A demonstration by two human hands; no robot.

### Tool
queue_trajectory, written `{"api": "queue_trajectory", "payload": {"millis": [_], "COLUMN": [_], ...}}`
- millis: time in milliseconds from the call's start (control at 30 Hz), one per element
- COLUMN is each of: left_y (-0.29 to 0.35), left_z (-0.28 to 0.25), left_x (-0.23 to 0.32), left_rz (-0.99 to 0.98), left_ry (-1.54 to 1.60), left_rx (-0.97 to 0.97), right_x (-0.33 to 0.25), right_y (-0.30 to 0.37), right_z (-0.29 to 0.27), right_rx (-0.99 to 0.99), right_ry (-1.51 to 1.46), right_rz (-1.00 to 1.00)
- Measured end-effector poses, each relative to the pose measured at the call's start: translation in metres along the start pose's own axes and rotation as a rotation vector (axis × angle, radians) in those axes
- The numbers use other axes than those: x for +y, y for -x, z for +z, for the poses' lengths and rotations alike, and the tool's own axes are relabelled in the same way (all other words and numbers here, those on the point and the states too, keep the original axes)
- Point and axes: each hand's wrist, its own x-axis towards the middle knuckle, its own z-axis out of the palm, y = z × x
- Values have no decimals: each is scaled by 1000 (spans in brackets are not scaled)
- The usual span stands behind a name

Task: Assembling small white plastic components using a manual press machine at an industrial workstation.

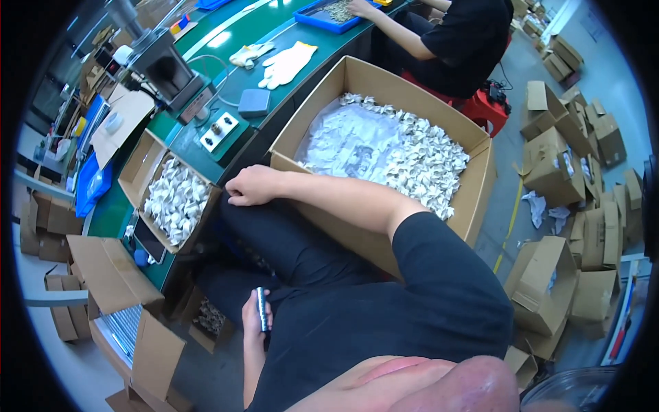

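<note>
My left hand (252, 317), low in the view beside my body, is closed around a short shiny metal tube (261, 309). My right hand (254, 187) rests in a loose fist on my dark-trousered knee, with nothing showing in its fingers; the palm side is hidden. Just left of that fist is a small carton (134, 180) filled with white crumpled-looking pieces (175, 199). Beneath and beyond my right forearm stands a large cardboard box (384, 79) holding many similar white pieces (429, 154) and a clear plastic bag (350, 137).
A bench press (165, 72) with a two-button control box (220, 135) stands on the green bench (237, 27), near white gloves (288, 64). A person in black (467, 41) works beside a blue tray (333, 27). Cartons (549, 281) line the right; an open carton (154, 350) sits lower left.
</note>
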Motion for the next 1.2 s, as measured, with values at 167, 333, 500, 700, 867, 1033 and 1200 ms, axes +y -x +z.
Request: {"api": "queue_trajectory", "payload": {"millis": [167, 333, 500, 700, 867, 1033, 1200], "left_y": [-7, -22, -46, -72, -75, -74, -58], "left_z": [-11, -22, -5, 21, 25, 23, 40], "left_x": [19, 33, 43, 76, 104, 98, 91], "left_rz": [17, 52, 74, 143, 220, 263, 254], "left_ry": [-1, 106, 141, 179, 163, 351, 425], "left_rx": [160, 242, 180, -12, -84, -78, -5], "right_x": [-3, 11, 25, -42, -51, -52, -57], "right_y": [-2, -6, -3, 5, 3, 7, 11], "right_z": [0, -4, 10, -1, 5, 0, 4], "right_rx": [-11, -63, 258, -103, -365, -238, -295], "right_ry": [62, -37, 48, -203, -330, -418, -410], "right_rz": [295, 474, 285, -81, -212, -176, -171]}}
